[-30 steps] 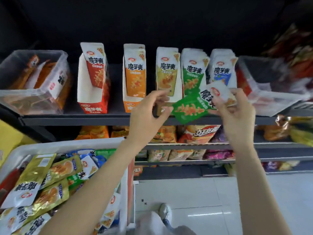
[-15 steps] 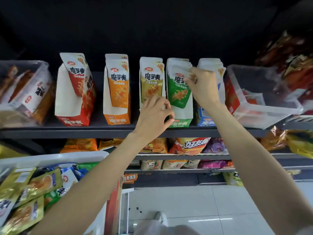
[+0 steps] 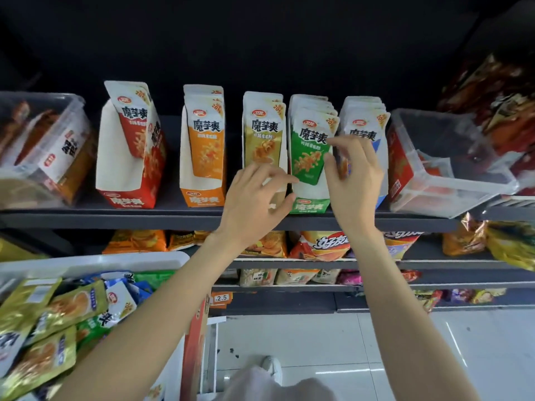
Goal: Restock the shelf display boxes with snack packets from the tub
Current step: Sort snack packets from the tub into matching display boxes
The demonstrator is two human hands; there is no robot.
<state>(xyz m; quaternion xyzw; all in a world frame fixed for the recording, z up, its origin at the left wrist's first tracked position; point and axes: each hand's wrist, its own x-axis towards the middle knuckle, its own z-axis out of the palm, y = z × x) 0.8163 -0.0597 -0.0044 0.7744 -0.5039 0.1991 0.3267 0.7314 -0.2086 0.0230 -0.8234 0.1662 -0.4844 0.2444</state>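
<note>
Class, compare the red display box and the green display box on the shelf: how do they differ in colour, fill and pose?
The red display box has a red base; the green display box a green one. The red holds few packets, showing bare white wall; the green is packed full. The red's packets lean; the green's stand upright. Both share the same white-topped design and logo.

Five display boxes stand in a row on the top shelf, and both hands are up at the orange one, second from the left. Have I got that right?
Not quite. The head view shows both the left hand and the right hand at the green display box, fourth from the left, not the orange box. The five boxes in a row are correct.
</note>
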